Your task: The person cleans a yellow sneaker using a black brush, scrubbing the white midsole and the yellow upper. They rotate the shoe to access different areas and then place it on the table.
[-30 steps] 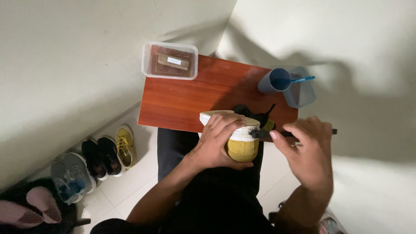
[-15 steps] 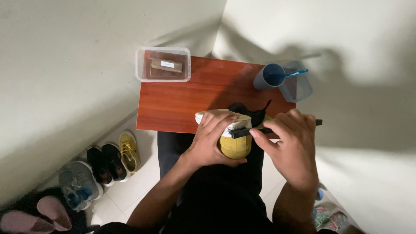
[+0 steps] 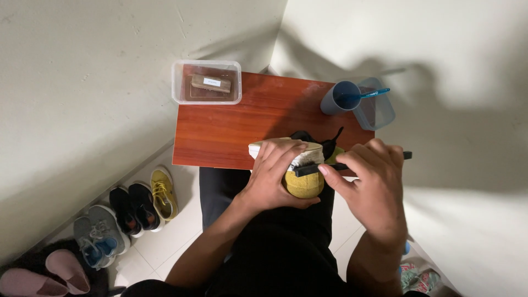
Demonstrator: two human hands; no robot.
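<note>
My left hand (image 3: 272,176) grips a yellow shoe (image 3: 304,185) with a pale sole and black laces, held above my lap at the near edge of a reddish wooden table (image 3: 236,129). My right hand (image 3: 371,184) holds a black-handled brush (image 3: 322,166) whose bristles rest on the shoe's side near the sole. The brush handle sticks out past my right fingers toward the right.
On the table's far left corner stands a clear plastic box (image 3: 207,82) with a brown block inside. At the far right are a grey-blue cup (image 3: 340,97) with a blue toothbrush and a clear tub (image 3: 377,107). Several shoes (image 3: 132,206) line the wall at the left.
The brush has shifted slightly left along the shoe's side, and my right hand has followed. My left hand keeps the same hold on the shoe.
</note>
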